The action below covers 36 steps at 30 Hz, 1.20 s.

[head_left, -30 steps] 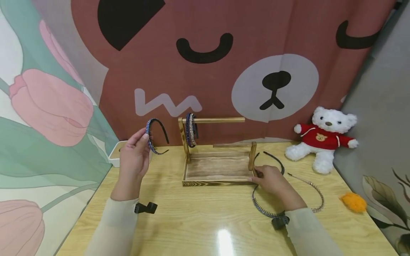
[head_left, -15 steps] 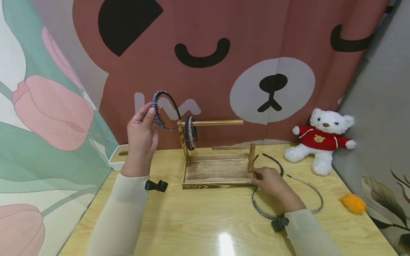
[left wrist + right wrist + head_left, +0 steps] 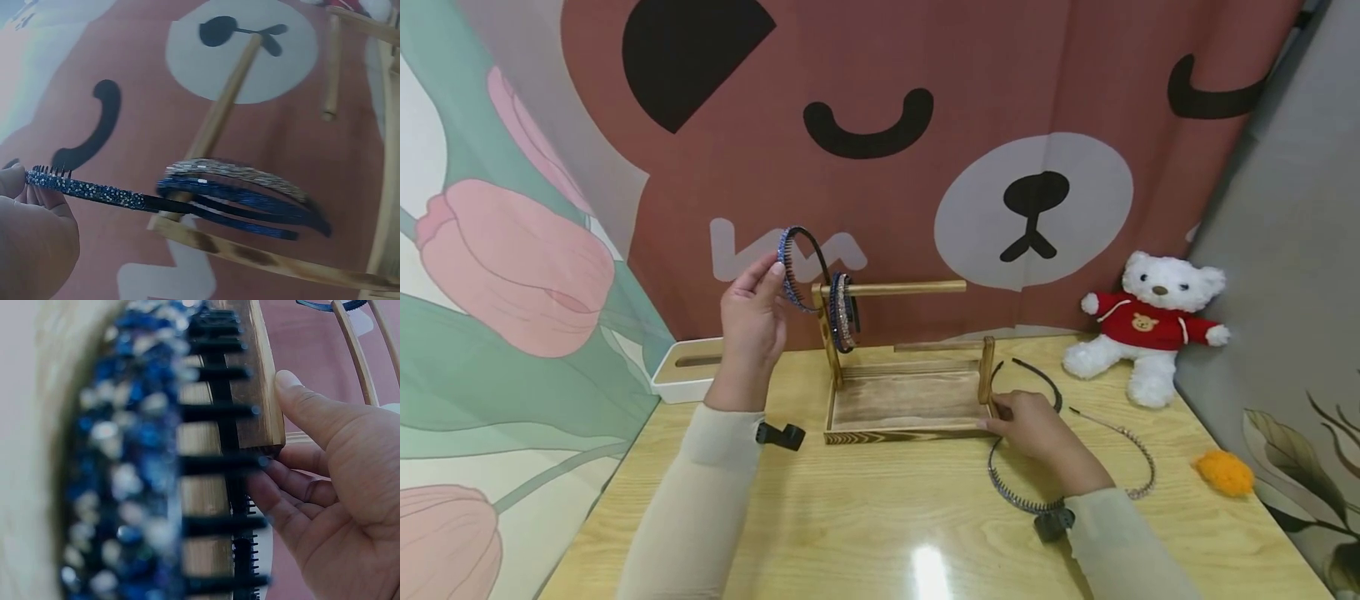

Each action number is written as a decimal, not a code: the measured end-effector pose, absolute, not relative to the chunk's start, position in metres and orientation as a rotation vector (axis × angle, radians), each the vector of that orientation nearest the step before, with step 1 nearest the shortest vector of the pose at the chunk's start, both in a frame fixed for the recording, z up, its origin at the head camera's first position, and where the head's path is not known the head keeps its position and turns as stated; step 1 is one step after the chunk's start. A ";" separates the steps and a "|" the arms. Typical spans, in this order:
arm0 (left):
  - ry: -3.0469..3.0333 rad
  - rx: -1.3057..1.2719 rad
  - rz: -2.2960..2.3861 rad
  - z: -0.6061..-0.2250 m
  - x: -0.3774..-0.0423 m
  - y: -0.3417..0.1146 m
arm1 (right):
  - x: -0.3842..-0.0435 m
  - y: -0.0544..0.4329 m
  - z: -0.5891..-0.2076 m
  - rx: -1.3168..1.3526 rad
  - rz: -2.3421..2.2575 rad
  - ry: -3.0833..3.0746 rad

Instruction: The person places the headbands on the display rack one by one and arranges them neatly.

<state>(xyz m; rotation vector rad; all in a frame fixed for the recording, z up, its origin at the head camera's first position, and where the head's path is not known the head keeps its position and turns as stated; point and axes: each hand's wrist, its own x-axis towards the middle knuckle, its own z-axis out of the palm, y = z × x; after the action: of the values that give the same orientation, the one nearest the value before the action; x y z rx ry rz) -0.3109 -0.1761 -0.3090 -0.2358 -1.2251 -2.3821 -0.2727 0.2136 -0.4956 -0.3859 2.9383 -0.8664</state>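
Note:
My left hand pinches a blue rhinestone headband with comb teeth, held in the air just left of the wooden stand. In the left wrist view, its black end overlaps the stand's post top, beside the hung headbands. Those, dark blue and pale sparkly, hang at the left of the upper rod. My right hand grips the stand's right front corner, thumb on the wood and fingers curled below. Under that wrist lies another blue toothed headband, large and blurred in the right wrist view.
A pale beaded headband lies on the table right of my right hand. Farther right are an orange fuzzy lump and a white teddy bear in red. A white box with a slotted top stands behind my left forearm.
My left hand has lifted the headband and carried it right, up to the stand's left post. The right hand has stayed at the stand's corner.

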 end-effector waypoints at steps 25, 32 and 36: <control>-1.521 -0.096 -2.395 -0.388 -0.331 -0.163 | -0.273 0.213 -0.495 -0.352 -0.845 2.946; -1.560 -0.060 -2.368 -0.394 -0.331 -0.162 | -0.274 0.213 -0.496 -0.355 -0.848 2.944; -1.552 -0.059 -2.368 -0.395 -0.333 -0.160 | -0.274 0.213 -0.496 -0.348 -0.844 2.942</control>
<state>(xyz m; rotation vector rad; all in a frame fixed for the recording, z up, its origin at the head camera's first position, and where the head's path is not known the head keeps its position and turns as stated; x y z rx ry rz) -0.3330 -0.1605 -0.3950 -0.0589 -1.5521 -2.3678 -0.2743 0.2133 -0.4958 -0.3479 2.9422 -0.8440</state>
